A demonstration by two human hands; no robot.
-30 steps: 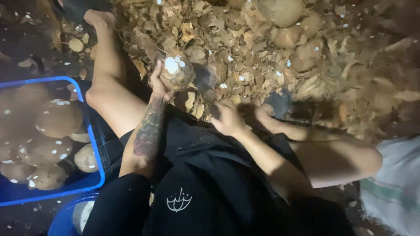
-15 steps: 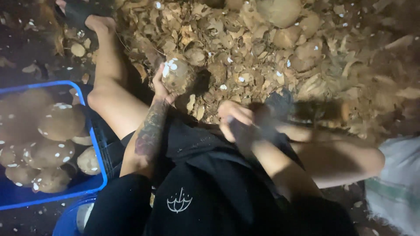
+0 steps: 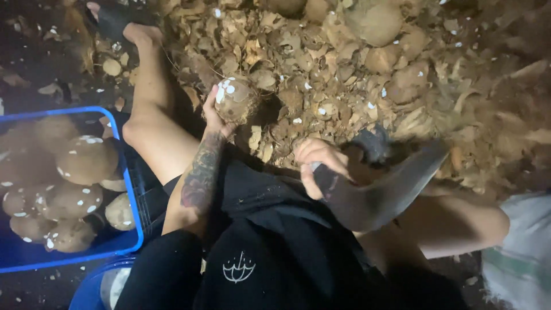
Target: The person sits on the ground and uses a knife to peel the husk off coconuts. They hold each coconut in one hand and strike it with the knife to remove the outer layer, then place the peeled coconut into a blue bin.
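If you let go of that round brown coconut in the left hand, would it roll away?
Probably only a little: the coconut looks round, so it could roll, but the heap of husk scraps under it is bumpy and would likely stop it. It fills the left hand, so it seems fairly heavy and hard.

A heap of husk scraps (image 3: 356,74) is crowding the ground ahead. The blue crate (image 3: 129,189) is hemming in the left, a bent leg (image 3: 155,132) blocking between; the lap (image 3: 275,241) is lying open.
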